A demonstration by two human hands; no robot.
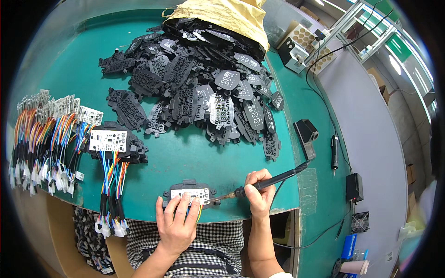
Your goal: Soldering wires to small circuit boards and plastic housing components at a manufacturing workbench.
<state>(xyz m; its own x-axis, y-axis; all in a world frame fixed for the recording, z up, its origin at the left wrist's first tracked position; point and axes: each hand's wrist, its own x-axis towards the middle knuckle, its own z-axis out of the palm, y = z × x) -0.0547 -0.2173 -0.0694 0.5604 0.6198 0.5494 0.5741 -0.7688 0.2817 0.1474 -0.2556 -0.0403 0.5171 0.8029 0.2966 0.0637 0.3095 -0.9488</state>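
Observation:
My left hand (177, 224) lies with its fingers stretched out and slightly apart on a white circuit board (191, 192), pressing on it. Under that board is a black plastic housing (189, 182) near the table's front edge. A few coloured wires (200, 214) run from the board beside my fingers. My right hand (259, 193) is closed round the black handle of a soldering iron (273, 180), whose tip points left to the board's right edge by my left fingertips. Whether the tip touches is too small to tell.
Black display housings (181, 102) spill from a yellow sack (227, 16) at the back. To the left, one wired board (108, 140) rests on stacked housings, beside rows of wired boards (60, 109). An iron holder (306, 134), a screwdriver (334, 152) and a small fan (360, 222) are at right.

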